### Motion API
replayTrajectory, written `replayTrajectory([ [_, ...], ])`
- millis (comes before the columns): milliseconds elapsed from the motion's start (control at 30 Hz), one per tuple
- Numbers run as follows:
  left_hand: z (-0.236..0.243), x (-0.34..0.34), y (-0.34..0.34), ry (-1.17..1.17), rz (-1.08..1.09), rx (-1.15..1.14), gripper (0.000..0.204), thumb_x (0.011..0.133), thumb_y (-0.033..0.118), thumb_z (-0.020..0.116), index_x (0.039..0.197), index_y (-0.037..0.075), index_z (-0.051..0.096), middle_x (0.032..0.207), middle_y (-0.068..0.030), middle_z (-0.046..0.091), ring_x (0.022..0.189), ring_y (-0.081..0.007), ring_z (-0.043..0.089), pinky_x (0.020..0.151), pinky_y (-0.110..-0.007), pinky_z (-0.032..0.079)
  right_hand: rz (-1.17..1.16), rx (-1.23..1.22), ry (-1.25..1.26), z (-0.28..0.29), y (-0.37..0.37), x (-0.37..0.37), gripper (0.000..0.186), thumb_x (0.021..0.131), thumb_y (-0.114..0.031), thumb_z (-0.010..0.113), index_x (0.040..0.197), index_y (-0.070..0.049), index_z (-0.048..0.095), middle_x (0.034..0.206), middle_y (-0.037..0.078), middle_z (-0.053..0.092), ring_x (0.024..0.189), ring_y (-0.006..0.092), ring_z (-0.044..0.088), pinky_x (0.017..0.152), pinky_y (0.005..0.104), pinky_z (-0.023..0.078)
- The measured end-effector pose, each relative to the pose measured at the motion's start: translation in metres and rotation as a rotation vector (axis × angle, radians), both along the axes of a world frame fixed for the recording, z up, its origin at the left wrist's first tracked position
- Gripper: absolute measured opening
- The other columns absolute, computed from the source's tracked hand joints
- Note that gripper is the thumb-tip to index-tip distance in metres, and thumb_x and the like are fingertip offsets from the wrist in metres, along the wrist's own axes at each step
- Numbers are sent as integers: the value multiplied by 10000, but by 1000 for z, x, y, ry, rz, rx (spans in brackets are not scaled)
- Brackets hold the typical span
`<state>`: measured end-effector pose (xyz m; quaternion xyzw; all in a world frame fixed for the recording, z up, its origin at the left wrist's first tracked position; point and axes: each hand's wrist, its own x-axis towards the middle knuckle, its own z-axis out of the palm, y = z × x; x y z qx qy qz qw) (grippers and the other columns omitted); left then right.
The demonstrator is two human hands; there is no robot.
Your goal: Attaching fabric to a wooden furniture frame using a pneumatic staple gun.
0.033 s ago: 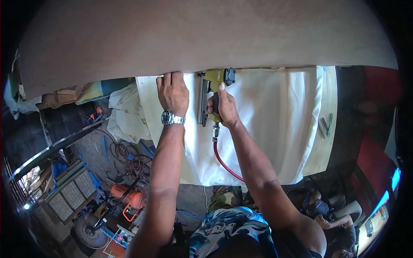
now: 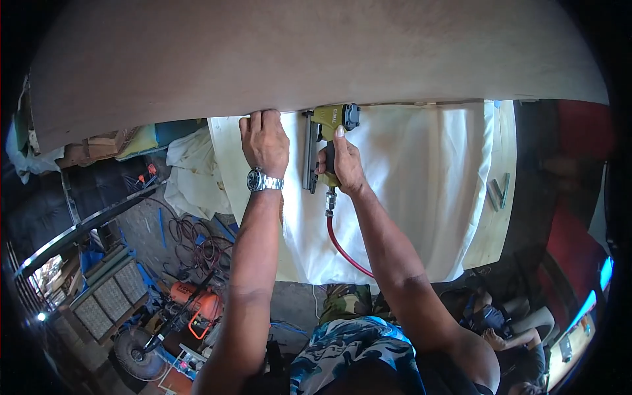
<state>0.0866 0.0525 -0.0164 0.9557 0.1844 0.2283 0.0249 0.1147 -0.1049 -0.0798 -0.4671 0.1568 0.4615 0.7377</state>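
A green and black pneumatic staple gun [image 2: 332,118] is in my right hand [image 2: 345,164]. My fingers wrap its handle, and its head meets the lower edge of a big brown panel [image 2: 316,59]. A red air hose [image 2: 342,249] runs down from the handle. My left hand [image 2: 265,146], wearing a metal watch [image 2: 265,180], is closed against the same edge, left of the gun. Its fingers are bent together and their tips are hidden, so what they pinch does not show. White cloth [image 2: 401,197] drapes over a pale board [image 2: 495,230] beneath both hands.
Strips of staples [image 2: 498,193] lie on the board's right side. Bundled cloth [image 2: 194,174] hangs at the left. Below are a coiled hose [image 2: 197,243], an orange compressor [image 2: 196,303] and a fan [image 2: 139,353]. Another person [image 2: 520,339] sits at lower right.
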Motion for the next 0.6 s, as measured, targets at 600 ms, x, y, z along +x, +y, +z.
replayTrajectory([
  [600, -5, -3, -6, -174, 219, -179, 276, 810, 34, 732, 942, 29, 490, 902, -145, 556, 884, -351, 535, 788, -480, 446, -31, 133, 39, 12, 3, -12, 610, 1006, -579, 416, 941, 15, 536, 677, 89, 571, 514, 169, 553, 543, 318, 519],
])
